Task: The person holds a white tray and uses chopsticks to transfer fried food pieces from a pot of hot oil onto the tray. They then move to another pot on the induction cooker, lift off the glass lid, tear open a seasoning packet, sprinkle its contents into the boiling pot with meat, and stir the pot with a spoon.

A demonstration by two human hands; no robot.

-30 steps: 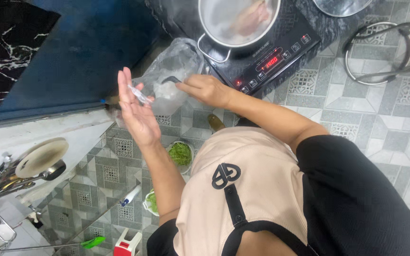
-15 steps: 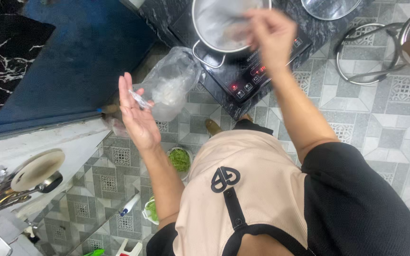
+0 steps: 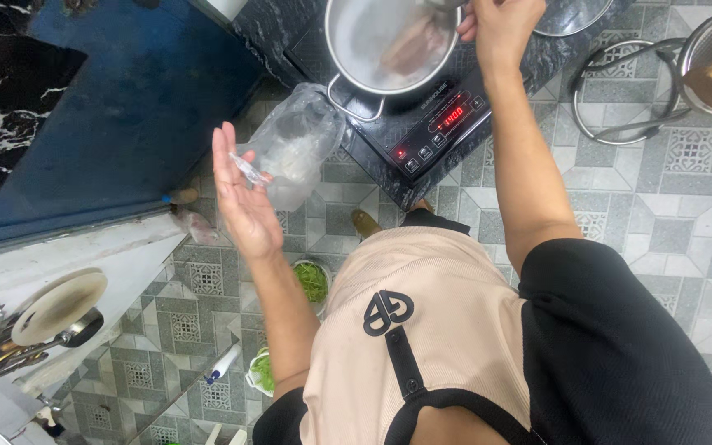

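Left hand (image 3: 245,202) pinches the clear plastic bag (image 3: 294,148) by its neck, fingers grasping it so it hangs beside the cooker (image 3: 434,124); right hand (image 3: 504,25), fingers closed, hovers over the steel pot (image 3: 393,45); whether it holds anything, I cannot tell.

Seen from above, you wear a beige ribbed apron bib (image 3: 422,346) over a black short-sleeved shirt (image 3: 620,346). A black strap (image 3: 401,363) runs down the bib's middle, widening into a curved black band at the lower edge, with a small black emblem (image 3: 388,310) above it. Your left hand (image 3: 245,202) and right hand (image 3: 500,29) are bare, as are both forearms, without gloves, rings or a watch.
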